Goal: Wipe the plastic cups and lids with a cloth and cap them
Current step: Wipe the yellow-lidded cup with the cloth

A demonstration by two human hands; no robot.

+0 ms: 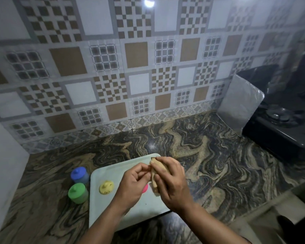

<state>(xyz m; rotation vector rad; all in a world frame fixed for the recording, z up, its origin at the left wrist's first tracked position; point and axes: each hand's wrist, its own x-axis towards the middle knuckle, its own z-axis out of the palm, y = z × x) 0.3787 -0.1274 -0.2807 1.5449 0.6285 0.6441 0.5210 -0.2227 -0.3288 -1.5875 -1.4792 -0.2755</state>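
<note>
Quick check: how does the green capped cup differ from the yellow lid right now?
The green capped cup stands on the counter, left of the tray; the yellow lid lies on the tray. The green one is lid and cup together; the yellow lid lies alone, no cup under it. Both have a top knob.

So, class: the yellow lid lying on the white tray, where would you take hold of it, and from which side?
Pinch the small knob on top of the yellow lid, coming straight down from above. The lid lies flat on the white tray with its knob up and open tray around it, so its low rim probably offers less purchase.
</note>
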